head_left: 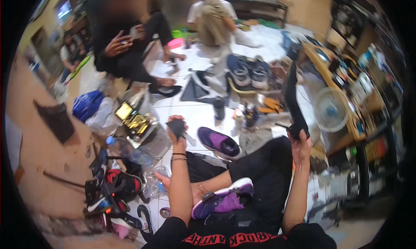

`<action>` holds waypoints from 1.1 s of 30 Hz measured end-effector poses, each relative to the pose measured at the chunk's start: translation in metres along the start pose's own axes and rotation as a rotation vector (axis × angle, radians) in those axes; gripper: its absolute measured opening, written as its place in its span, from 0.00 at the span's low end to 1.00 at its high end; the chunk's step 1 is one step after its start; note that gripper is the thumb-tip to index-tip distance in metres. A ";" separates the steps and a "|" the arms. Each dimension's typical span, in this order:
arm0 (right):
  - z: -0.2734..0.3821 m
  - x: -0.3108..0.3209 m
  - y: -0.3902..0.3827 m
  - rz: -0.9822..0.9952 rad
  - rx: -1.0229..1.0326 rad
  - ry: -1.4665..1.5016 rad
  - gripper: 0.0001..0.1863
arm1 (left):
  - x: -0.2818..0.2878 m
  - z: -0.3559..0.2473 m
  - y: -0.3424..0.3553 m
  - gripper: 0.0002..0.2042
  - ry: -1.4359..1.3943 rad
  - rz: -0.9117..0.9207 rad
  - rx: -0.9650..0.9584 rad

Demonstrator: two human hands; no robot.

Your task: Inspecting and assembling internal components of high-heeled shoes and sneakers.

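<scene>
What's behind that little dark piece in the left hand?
Parts of the left hand show above and below the dark piece; whatever its middle covers can't be seen.

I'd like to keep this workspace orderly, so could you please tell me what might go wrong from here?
The long black piece, gripped near its lower end by the right hand, could sway and perhaps brush the fan, though the gap between them is hard to judge. With the left hand holding a dark piece, neither hand steadies the purple shoe in the lap, so it may slide off if the legs shift.
</scene>
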State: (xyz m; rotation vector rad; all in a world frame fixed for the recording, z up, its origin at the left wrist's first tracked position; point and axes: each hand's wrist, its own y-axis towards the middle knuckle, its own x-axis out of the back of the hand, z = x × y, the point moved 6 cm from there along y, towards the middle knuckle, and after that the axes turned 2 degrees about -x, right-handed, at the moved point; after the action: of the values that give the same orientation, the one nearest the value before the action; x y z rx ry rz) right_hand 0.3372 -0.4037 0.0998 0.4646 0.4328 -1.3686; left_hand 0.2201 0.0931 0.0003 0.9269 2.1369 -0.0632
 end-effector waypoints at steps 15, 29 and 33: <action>-0.005 0.082 -0.043 -0.196 -0.027 0.317 0.34 | -0.044 0.082 -0.041 0.18 0.612 0.160 0.445; 0.067 -0.123 -0.154 0.170 0.839 -0.859 0.37 | -0.052 0.055 -0.041 0.15 0.523 0.086 0.485; 0.066 -0.143 -0.166 0.322 0.818 -0.787 0.36 | -0.042 0.058 -0.037 0.15 0.513 0.080 0.400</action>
State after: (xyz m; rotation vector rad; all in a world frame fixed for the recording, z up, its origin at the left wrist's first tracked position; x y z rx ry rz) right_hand 0.1533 -0.3454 0.2224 0.5710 -0.8461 -1.2511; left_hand 0.2518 0.0223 -0.0197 1.3761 2.6092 -0.2421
